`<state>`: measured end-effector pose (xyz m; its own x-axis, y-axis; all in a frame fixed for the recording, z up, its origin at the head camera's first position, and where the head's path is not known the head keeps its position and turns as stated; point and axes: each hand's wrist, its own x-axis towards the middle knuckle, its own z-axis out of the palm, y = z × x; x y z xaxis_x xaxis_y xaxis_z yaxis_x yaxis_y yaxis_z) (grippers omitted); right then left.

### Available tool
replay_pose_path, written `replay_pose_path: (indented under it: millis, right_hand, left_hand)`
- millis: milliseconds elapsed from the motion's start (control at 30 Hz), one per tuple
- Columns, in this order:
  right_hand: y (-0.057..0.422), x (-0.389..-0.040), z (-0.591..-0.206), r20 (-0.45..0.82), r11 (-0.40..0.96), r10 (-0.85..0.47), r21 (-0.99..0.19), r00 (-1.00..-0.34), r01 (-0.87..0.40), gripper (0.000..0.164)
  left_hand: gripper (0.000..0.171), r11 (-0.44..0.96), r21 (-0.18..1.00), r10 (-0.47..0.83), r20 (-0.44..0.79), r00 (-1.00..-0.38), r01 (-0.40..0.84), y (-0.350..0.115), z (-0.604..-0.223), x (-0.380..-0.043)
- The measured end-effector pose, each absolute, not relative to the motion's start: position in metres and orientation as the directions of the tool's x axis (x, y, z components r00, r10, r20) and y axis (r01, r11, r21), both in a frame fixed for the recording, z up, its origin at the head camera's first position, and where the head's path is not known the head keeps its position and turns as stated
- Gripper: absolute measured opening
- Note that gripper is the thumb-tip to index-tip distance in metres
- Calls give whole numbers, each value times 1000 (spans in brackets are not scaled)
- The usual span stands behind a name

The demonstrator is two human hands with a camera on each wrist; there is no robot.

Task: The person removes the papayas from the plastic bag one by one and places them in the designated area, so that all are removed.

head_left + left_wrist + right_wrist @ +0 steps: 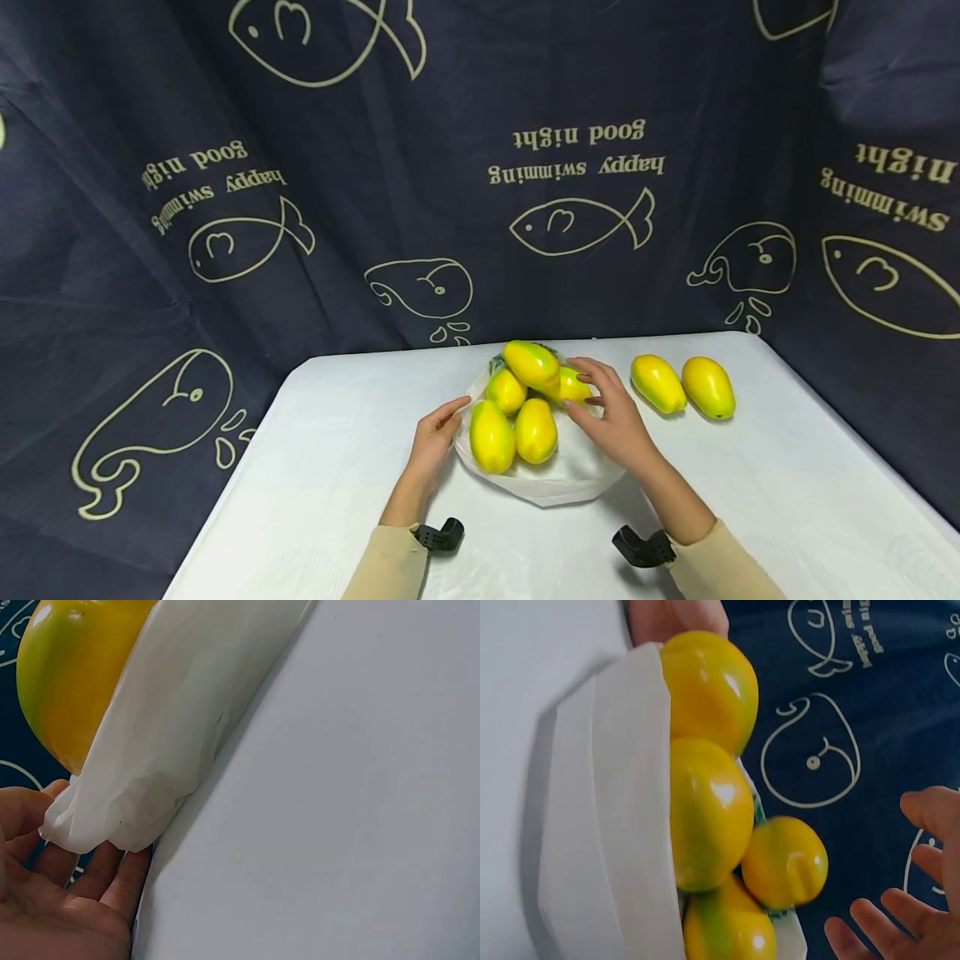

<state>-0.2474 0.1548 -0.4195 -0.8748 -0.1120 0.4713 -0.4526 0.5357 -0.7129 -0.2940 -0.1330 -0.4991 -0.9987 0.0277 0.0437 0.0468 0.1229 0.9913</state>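
Note:
A white plastic bag [562, 483] with a wide mouth lies on the table, and several yellow-green mangoes [536, 431] are piled in its opening. One mango [531, 363] rests on top of the others. At the bag's left edge, my left hand [435, 437] pinches the rim; in the left wrist view, the thumb and a finger of the left hand [67, 892] meet at the crumpled plastic. On the right side, my right hand [611, 417] is beside the pile with spread, loosely bent fingers. The right wrist view has this right hand [907, 900] apart from the mangoes, holding nothing.
Two more mangoes, one on the left [658, 384] and one on the right [708, 388], lie side by side on the white table [337, 467], right of the bag. Behind the table hangs a dark blue curtain [420, 183] printed with fish and whales.

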Motion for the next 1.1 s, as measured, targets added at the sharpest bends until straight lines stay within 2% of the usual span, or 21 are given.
replay_pose_path:
  millis: [233,567,1100]
  right_hand:
    - [138,-242,-427,445,478,-200,-733,-873,-483,64]
    - [112,-237,-436,420,470,-298,-717,-857,-515,73]
    - [86,-240,-445,370,572,-356,-640,-858,-513,79]
  left_hand:
    - [35,116,991,37,57,-998,61,-132,-498,-291]
    - [35,117,992,30,46,-998,49,-133,-498,-291]
    - [35,113,992,33,60,-998,63,-133,-501,-293]
